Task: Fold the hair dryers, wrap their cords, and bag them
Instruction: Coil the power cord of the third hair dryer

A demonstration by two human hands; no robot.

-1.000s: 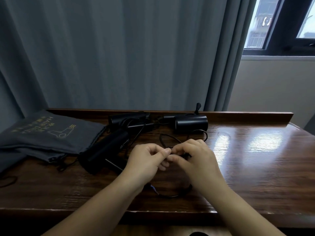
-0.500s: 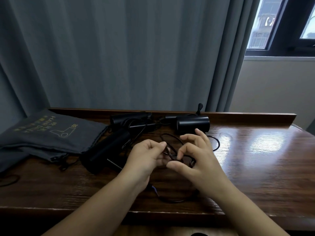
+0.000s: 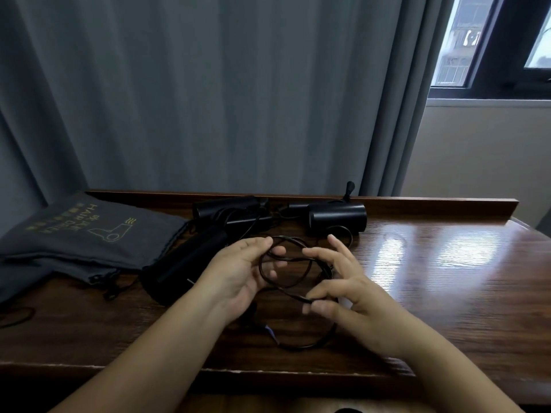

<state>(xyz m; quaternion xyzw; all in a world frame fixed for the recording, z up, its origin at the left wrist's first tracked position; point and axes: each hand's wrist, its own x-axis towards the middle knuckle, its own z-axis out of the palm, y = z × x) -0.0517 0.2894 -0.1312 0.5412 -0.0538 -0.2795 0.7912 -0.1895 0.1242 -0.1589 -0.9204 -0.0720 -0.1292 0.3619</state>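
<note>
Black hair dryers lie near the back of the wooden table: one (image 3: pixel 337 217) on its side at centre right, another (image 3: pixel 226 208) left of it, and a third (image 3: pixel 190 257) lying slantwise toward me. A thin black cord (image 3: pixel 286 260) makes loops between my hands. My left hand (image 3: pixel 238 272) holds the loops on its fingers, thumb up at the top of the coil. My right hand (image 3: pixel 343 284) pinches a strand of the cord between thumb and forefinger, its other fingers spread. More cord trails in an arc toward the table's front edge.
Grey drawstring bags (image 3: pixel 86 234) printed with a hair dryer logo lie flat at the left, strings loose beside them. A raised wooden lip (image 3: pixel 447 204) runs along the table's back. Grey curtains hang behind, a window at upper right. The table's right half (image 3: pixel 447 278) is bare, glossy wood.
My hands have moved apart from a close pinch at the middle. The cord now forms wider loops between them, and my right fingers have spread.
</note>
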